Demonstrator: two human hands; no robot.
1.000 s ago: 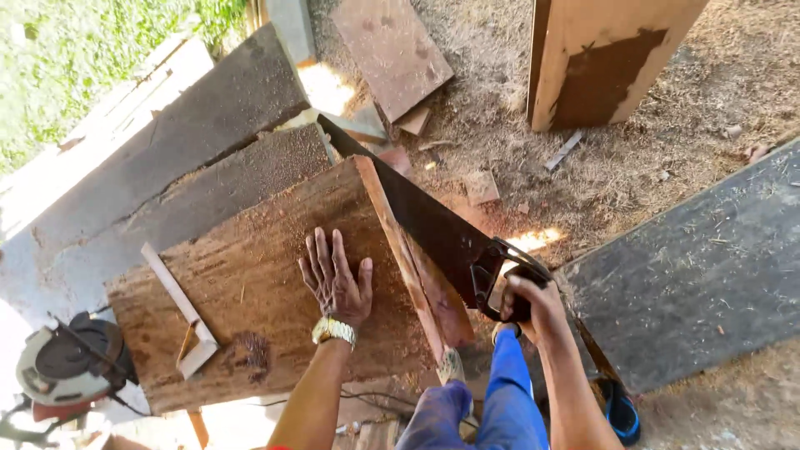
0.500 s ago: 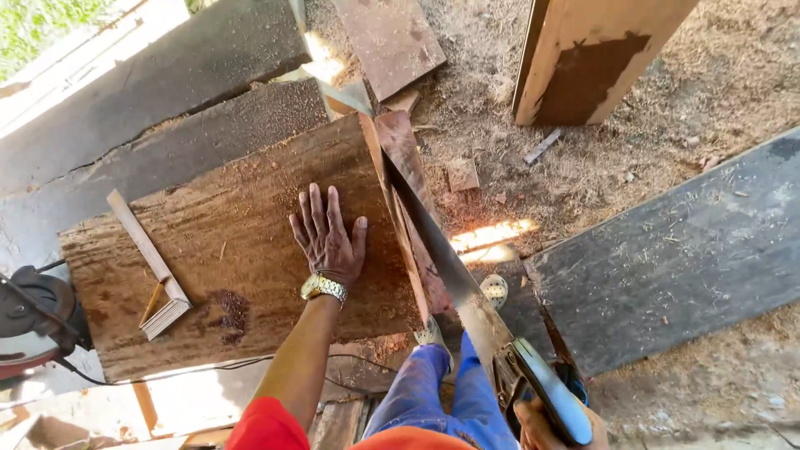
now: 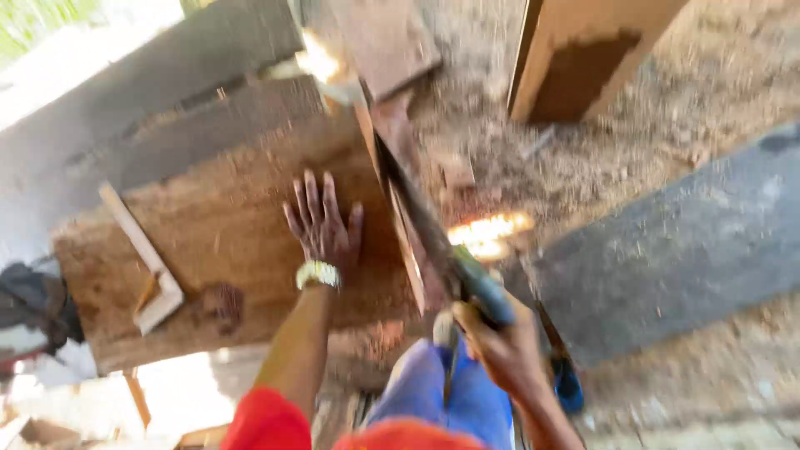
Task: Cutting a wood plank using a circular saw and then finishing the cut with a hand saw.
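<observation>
The view is blurred by motion. My left hand (image 3: 321, 225) lies flat, fingers spread, on a brown wooden board (image 3: 225, 242), close to its right edge; a pale watch sits on the wrist. My right hand (image 3: 504, 346) grips the handle of a handsaw (image 3: 421, 217). The saw's dark blade runs up and to the left along the board's right edge, beside a narrow strip of wood (image 3: 408, 242). My knee in blue trousers (image 3: 433, 392) is under the saw handle.
A wooden try square (image 3: 146, 258) lies on the board's left part. A power saw (image 3: 33, 308) sits at the far left. Grey planks (image 3: 683, 242) lie right and behind. An upright board (image 3: 583, 58) stands at the top. Sawdust covers the ground.
My right hand has pushed the saw forward again, from low near my leg up toward the board's edge. My left hand stays pressed on the board. The camera has shifted.
</observation>
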